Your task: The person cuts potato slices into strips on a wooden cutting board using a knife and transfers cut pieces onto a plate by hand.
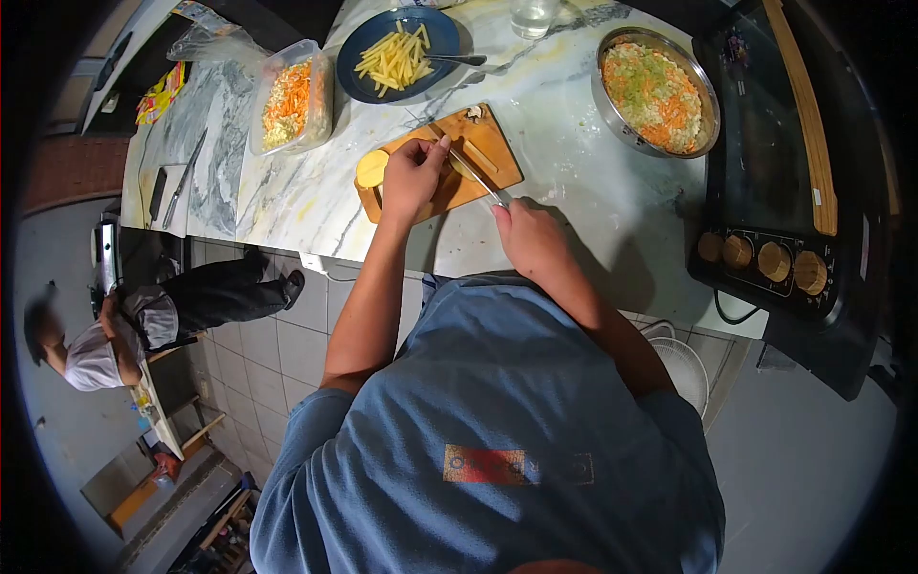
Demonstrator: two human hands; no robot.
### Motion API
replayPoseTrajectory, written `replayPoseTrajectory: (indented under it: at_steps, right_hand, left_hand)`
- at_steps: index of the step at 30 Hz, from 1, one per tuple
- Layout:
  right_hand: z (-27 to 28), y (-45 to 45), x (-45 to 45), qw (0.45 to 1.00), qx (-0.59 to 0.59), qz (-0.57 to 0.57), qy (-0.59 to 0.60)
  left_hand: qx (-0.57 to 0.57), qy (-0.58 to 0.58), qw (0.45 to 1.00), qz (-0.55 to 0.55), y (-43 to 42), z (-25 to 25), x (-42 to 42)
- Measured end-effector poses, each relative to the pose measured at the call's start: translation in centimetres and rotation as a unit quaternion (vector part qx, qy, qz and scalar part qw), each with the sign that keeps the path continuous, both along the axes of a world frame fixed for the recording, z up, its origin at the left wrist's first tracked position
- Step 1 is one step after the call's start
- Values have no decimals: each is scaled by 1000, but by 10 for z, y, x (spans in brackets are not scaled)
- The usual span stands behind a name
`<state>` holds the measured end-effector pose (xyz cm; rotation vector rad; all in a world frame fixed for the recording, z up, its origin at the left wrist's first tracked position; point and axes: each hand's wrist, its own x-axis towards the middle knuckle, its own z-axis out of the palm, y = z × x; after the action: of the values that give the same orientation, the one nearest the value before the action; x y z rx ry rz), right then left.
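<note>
My right hand [534,237] is closed around the handle of a knife [475,175], whose blade slants up and left over a wooden cutting board [504,165]. My left hand [416,177] is closed at the blade, thumb and fingertips together; what they pinch is hidden. A cut piece of peeled potato [371,169] lies at the board's left end, beside my left hand. One pale potato strip [481,156] rests on the board just beyond the knife. Near the board's far edge is a small whitish and dark scrap [473,114].
Beyond the board stands a blue plate [354,81] of potato sticks with a utensil. A plastic container [325,100] and a steel bowl [710,143] hold chopped vegetables. A glass [530,17] stands at the back, an oven [765,258] at right. Another person [143,320] is at left.
</note>
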<state>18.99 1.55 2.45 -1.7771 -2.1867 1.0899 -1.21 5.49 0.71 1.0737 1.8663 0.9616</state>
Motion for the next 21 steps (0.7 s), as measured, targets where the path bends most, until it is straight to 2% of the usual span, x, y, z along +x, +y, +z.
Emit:
replayPoseTrajectory:
  at_steps: [8, 13, 16, 21]
  right_hand:
    - [3, 0, -1, 1000, -10, -1, -6]
    - [3, 0, -2, 1000, -19, -7, -15]
    - [1, 1, -3, 1000, -26, -9, -9]
    - [4, 2, -4, 999, -41, -15, -23]
  left_hand:
    - [-3, -13, 1000, -2, 1, -2, -1]
    - [-37, -82, 996, 14, 4, -1, -4]
    - [-52, -76, 996, 20, 6, 9, -1]
    - [-58, -112, 992, 16, 11, -4, -7]
